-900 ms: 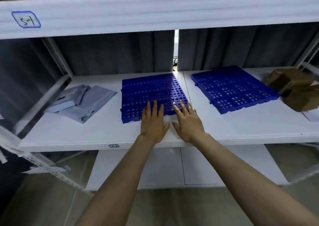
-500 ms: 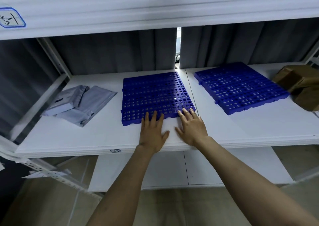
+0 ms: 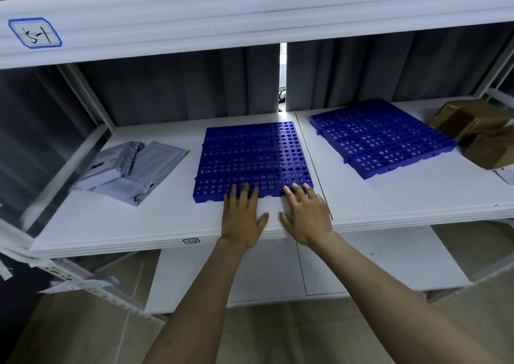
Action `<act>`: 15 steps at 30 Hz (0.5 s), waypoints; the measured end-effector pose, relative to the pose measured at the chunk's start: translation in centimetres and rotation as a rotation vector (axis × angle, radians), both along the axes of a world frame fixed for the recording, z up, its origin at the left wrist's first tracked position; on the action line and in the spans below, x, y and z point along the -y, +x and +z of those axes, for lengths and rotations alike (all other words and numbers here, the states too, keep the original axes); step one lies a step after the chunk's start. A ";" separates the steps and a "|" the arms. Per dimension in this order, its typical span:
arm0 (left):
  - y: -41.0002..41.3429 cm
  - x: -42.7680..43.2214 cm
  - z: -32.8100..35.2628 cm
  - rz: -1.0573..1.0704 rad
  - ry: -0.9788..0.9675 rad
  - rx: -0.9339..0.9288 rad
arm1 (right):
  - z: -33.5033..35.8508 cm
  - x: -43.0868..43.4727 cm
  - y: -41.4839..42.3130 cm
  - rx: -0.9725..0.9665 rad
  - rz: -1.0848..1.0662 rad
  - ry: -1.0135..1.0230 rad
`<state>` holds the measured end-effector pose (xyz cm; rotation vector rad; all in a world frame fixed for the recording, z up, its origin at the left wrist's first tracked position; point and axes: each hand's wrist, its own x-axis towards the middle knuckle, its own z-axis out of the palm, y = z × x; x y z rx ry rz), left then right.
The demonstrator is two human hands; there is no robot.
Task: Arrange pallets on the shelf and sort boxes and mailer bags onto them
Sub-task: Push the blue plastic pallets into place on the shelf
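Here the fingers (image 3: 246, 195) of the left hand (image 3: 242, 219) lie straight and slightly spread, their tips resting on the near edge of the blue pallet (image 3: 253, 155) at the centre of the frame. The right hand (image 3: 306, 216) sits just beside it, flat in the same way, its fingertips on the pallet's near right corner. Neither hand grips anything. Both palms rest on the white shelf (image 3: 389, 199) in front of the pallet, probably because a flat push along the board squares the pallet without lifting it.

The pallet lies flat and square to the shelf front. A second blue pallet (image 3: 381, 135), right of centre, lies flat but turned at an angle, so it likely needs straightening too.

The grey mailer bags (image 3: 130, 166) are heaped loosely at centre left, near the first pallet. The brown boxes (image 3: 478, 133) crowd the right edge of the frame, beside the angled pallet. Neither lot is on a pallet, so the sorting appears not yet begun.
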<state>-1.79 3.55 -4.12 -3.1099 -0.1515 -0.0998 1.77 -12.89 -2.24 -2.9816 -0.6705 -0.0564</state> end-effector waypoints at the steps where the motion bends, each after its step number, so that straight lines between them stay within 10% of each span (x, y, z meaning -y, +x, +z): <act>1: 0.1 0.1 0.0 0.001 -0.007 -0.009 | 0.0 0.1 0.1 0.003 0.001 0.001; 15: 0.0 1.1 0.6 0.071 -0.009 -0.059 | 0.5 0.7 0.0 -0.076 0.040 -0.006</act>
